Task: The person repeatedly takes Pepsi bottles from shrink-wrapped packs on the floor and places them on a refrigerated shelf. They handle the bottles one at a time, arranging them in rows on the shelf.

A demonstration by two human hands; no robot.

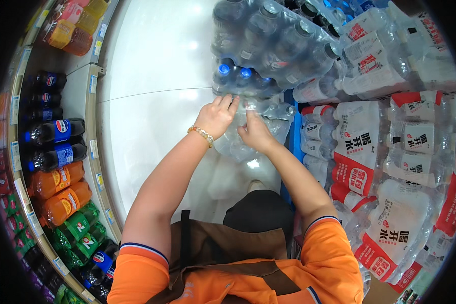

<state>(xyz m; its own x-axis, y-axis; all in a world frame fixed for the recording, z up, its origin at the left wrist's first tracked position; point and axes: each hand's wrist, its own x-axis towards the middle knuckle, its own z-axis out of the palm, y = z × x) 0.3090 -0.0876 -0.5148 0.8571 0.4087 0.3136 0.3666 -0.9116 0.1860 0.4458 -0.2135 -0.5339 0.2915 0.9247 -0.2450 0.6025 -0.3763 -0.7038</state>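
Clear plastic wrap point(233, 142) hangs loose from the near side of a shrink-wrapped pack of bottles point(247, 89) with blue caps. My left hand point(218, 116), with a beaded bracelet at the wrist, lies on the wrap at the pack's near edge, its fingers close together. Just to the right, my right hand point(256, 131) is at the same wrap, its index finger stretched forward and its thumb apart. Glare on the film hides whether either hand pinches it. Beyond them a larger pack of dark bottles point(273, 41) in film rests on top.
On the left stands a shelf point(95, 144) with cola bottles point(62, 129), orange soda bottles point(66, 203) and green soda bottles point(79, 228). Wrapped packs of water bottles point(359, 144) are piled on the right, beside a blue edge point(295, 133). Pale floor tiles point(148, 68) lie between.
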